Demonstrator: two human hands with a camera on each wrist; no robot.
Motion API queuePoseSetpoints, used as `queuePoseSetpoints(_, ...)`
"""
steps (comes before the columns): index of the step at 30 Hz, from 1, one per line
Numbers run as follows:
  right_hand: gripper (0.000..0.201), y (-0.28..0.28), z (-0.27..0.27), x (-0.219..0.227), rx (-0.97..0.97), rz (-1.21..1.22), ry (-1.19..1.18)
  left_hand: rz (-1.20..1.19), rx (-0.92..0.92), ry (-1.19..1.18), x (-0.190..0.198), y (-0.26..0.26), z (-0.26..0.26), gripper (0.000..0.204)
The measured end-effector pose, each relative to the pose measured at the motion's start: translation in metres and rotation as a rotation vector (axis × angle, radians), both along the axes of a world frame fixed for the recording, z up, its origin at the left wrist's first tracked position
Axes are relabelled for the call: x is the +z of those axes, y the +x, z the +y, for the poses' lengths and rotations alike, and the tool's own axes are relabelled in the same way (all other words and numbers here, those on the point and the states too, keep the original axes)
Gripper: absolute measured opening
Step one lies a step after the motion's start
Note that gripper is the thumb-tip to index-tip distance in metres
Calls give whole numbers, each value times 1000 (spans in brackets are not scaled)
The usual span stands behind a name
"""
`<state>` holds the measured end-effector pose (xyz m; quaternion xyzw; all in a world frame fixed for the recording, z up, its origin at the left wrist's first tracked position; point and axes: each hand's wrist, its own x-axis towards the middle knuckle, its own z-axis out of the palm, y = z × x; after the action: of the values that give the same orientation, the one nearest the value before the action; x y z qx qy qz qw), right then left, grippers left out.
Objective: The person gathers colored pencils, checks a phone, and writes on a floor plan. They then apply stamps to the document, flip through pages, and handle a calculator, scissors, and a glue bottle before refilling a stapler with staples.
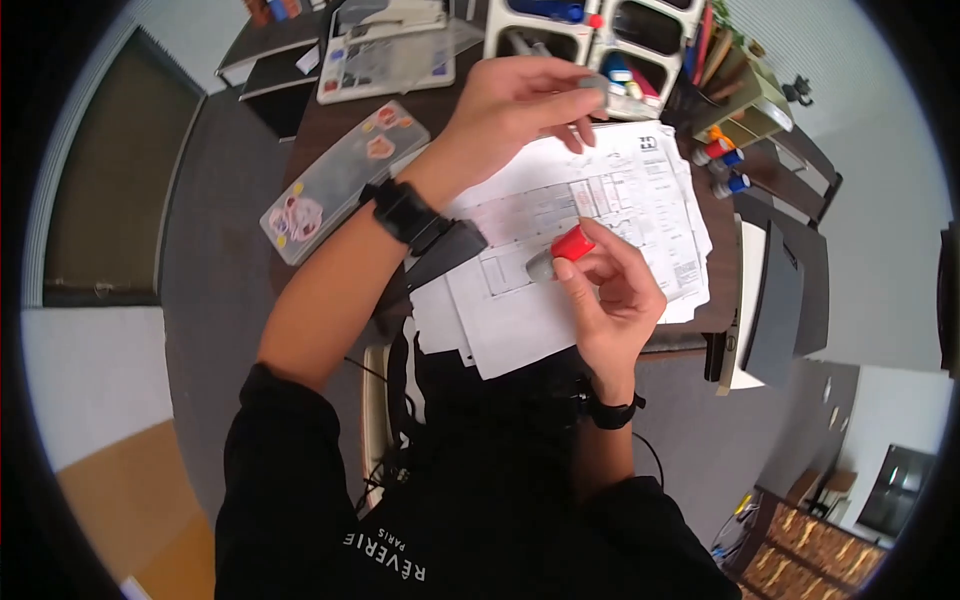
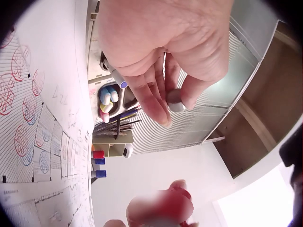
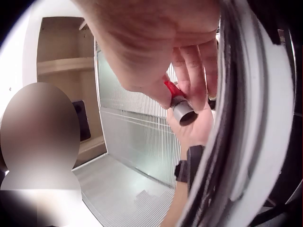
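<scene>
My left hand (image 1: 520, 105) is raised over the back of the papers (image 1: 640, 240), pinching a small grey cylindrical piece (image 2: 176, 100) between thumb and fingers. Lower and nearer my body, my right hand (image 1: 618, 300) grips a red and grey object (image 1: 572, 243) by its red part. Its grey end points left in the head view; the right wrist view shows this grey end (image 3: 184, 113) as a round, dark-centred opening. The two held pieces are apart. Printed plans with red and blue marks lie under the hands.
A translucent case with stickers (image 1: 345, 180) lies left of the papers, a clear box (image 1: 385, 60) behind it. A white organizer (image 1: 540, 25) stands at the back. Red and blue capped items (image 1: 735, 185) are at the right, near a green holder (image 1: 755, 105).
</scene>
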<state>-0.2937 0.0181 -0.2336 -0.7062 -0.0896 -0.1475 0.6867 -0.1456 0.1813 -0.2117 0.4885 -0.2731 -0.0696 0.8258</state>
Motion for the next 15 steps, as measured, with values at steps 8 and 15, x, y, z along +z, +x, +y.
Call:
queuePoseSetpoints(8,41,-2,15,-6,70,-176,-381,-80,42,-19,3,6,5,33)
queuePoseSetpoints(15,38,1,27,-1,90,-212,-429,-110,79,-73,8,10,13,32)
